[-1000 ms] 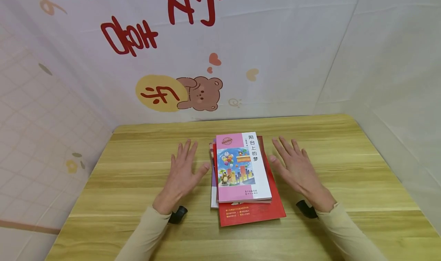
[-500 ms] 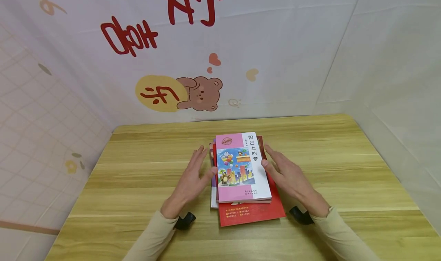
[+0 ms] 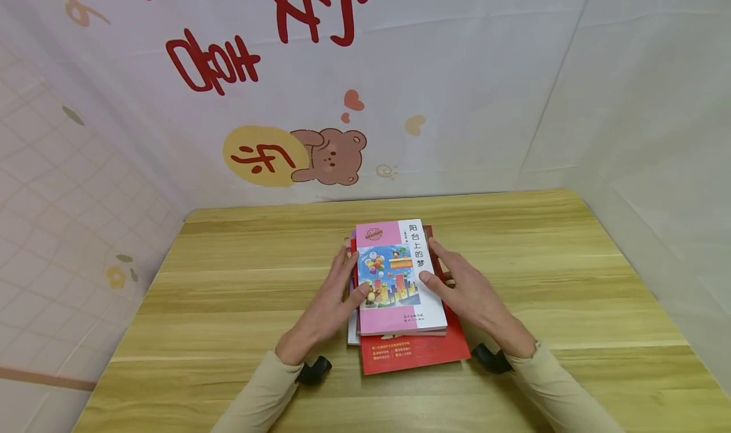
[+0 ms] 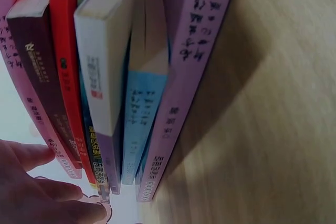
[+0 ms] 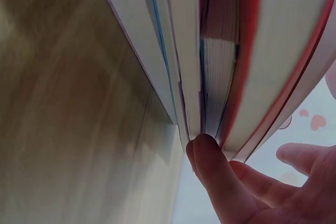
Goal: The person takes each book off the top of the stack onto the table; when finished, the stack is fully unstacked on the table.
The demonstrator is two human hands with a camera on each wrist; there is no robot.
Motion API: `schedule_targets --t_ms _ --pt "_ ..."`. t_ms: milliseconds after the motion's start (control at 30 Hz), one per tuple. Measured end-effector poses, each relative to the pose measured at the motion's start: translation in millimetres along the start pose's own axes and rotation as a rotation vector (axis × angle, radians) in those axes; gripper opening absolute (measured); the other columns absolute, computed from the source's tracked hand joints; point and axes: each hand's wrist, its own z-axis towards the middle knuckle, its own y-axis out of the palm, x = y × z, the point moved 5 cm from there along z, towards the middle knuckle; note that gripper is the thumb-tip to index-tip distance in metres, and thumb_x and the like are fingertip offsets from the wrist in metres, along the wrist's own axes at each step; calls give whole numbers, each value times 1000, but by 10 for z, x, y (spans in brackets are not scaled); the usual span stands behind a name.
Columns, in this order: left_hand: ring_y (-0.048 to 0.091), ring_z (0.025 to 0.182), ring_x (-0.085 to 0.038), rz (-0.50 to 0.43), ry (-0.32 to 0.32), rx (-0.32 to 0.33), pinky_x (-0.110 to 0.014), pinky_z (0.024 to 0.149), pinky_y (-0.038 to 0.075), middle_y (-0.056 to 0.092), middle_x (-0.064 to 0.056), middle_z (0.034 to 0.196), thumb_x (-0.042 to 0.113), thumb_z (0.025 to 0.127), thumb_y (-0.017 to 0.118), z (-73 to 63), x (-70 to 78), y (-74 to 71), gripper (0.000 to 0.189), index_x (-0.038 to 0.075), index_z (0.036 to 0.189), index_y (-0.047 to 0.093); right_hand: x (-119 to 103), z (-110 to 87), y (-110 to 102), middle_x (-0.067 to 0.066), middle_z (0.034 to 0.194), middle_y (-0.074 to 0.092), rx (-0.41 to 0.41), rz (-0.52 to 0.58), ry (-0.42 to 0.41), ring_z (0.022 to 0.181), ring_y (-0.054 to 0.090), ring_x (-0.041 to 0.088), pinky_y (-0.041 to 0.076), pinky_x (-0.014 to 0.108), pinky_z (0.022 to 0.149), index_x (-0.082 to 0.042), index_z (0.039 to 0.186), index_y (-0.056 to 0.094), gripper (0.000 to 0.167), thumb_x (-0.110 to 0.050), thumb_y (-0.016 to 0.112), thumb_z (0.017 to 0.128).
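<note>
I have both hands flanking the stack (image 3: pixel 400 287), fingers extended rather than wrapped round it. My left hand (image 3: pixel 328 306) lies along the left side by the spines (image 4: pixel 102 77), thumb tip over the top book (image 3: pixel 388 319). My right hand (image 3: pixel 474 293) has a fingertip against the page edges (image 5: pixel 184 35) on the right, thumb over that book's right edge. The red book (image 3: pixel 414 355) juts out on the near side. Table (image 3: pixel 228 306) all around; a bear (image 3: pixel 337 157) decorates the far wall (image 3: pixel 457 71).
</note>
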Motion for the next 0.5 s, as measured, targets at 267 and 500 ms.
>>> schedule_targets --t_ms 267,500 --pt "-5 159 -35 -4 -62 -59 -70 117 21 -11 -1 174 74 94 50 0 -31 56 94 30 167 11 17 21 43 19 149 47 1 2 5 104 65 30 56 35 77 -19 165 30 93 -62 68 92" --pt "-5 158 -37 31 -76 -102 -70 116 26 -17 -1 173 79 90 50 31 -53 104 98 36 166 6 53 23 49 21 150 43 -27 82 -25 110 65 36 60 39 82 -17 164 32 90 -53 73 92"
